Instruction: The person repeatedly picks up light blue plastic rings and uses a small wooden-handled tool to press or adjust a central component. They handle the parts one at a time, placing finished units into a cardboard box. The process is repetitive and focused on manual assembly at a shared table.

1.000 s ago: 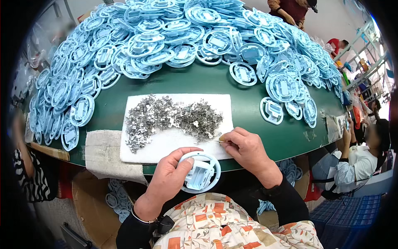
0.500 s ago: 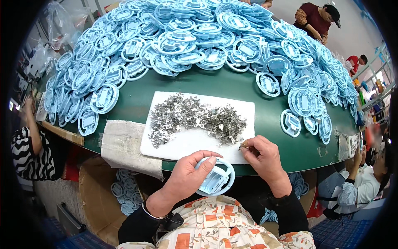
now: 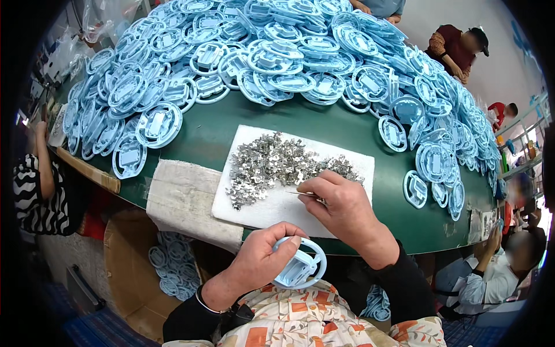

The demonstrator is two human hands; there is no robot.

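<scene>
My left hand (image 3: 260, 258) grips a light blue plastic toy steering wheel (image 3: 299, 270), thumb over its rim, in front of my apron. The wheel's recessed centre faces up. Over the front part of a white foam board (image 3: 272, 216), my right hand (image 3: 348, 215) pinches a thin metal tool (image 3: 302, 193) between thumb and fingers. Only the slim tip shows, pointing left; the rest is hidden in the hand. Beside that tip lies a heap of small silvery metal clips (image 3: 269, 165), spread over the board. My right hand covers part of the heap.
Large piles of blue wheels (image 3: 277, 52) cover the far side of the green table (image 3: 202, 127). A whitish cloth-like pad (image 3: 188, 196) lies left of the board. Below the edge, a cardboard box (image 3: 130, 272) holds more wheels. Other people work around the table.
My right hand has moved left from the board's right front corner to the clips, still pinching the thin tool. My left hand keeps holding the wheel. The view has shifted slightly.
</scene>
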